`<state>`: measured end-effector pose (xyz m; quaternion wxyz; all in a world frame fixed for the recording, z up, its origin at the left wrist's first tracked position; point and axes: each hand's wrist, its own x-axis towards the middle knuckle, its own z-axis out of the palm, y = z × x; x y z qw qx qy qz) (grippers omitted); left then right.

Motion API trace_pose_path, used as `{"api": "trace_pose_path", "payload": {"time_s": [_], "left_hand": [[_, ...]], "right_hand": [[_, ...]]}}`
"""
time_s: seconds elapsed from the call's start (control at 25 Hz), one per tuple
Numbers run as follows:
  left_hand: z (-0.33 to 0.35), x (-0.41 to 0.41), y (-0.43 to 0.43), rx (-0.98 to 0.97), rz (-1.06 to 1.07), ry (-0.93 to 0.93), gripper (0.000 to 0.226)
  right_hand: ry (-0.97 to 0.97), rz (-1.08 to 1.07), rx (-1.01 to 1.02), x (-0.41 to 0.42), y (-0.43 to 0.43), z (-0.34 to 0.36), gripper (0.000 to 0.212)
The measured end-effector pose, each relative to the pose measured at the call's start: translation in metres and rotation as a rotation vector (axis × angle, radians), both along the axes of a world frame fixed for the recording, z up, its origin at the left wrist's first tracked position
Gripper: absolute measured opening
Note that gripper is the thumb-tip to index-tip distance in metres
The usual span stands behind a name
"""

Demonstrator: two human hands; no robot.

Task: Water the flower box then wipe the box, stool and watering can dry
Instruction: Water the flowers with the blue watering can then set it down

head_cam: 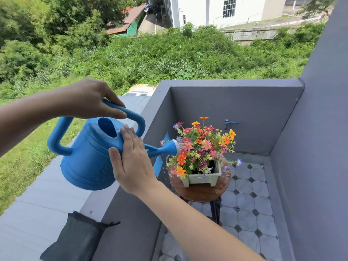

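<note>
A home balcony, high above the ground. Grey-painted parapet walls (pixel 235 113) enclose a floor of pale octagonal tiles (pixel 248 202) with small dark insets, and a blue tap (pixel 228 123) juts from the far wall. Beyond the ledge lie overgrown green scrub (pixel 150 57), trees and a white building (pixel 216 10) in bright sun.

A bright blue watering can (pixel 88 157) with a white-rimmed rose. A pale green flower box (pixel 204 178) full of orange, pink, red, yellow and purple flowers (pixel 202 146). A reddish-brown wooden stool (pixel 199 194). Slate-grey balcony walls (pixel 244 113). Floor tiles (pixel 248 200) pale grey with small black diamonds. A blue tap (pixel 230 123). A dark grey mesh bag (pixel 75 240).
</note>
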<state>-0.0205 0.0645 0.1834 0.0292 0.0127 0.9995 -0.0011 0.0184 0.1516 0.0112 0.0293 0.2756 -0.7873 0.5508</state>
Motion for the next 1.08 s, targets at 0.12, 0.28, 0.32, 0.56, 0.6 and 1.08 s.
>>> {"api": "trace_pose_path", "payload": {"time_s": [0.12, 0.28, 0.32, 0.56, 0.6, 1.08], "left_hand": [[0.006, -0.002, 0.017, 0.036, -0.048, 0.002, 0.032], [0.015, -0.007, 0.037, 0.051, -0.103, 0.021, 0.030], [0.018, -0.008, 0.041, 0.050, -0.108, 0.032, 0.030], [0.023, -0.006, 0.044, 0.034, -0.082, 0.101, 0.035], [0.023, -0.003, 0.042, 0.025, -0.061, 0.107, 0.033], [0.008, 0.030, 0.036, -0.012, 0.019, -0.006, 0.035]], "right_hand": [[0.033, -0.081, -0.005, 0.001, 0.016, 0.005, 0.062], [0.059, -0.125, 0.017, -0.003, 0.038, 0.017, 0.060], [0.060, -0.126, 0.015, -0.005, 0.043, 0.020, 0.060], [0.062, -0.040, 0.002, -0.010, 0.058, 0.030, 0.057], [0.055, -0.017, -0.002, -0.008, 0.057, 0.030, 0.057], [-0.031, 0.048, -0.055, 0.034, 0.041, 0.010, 0.059]]}}
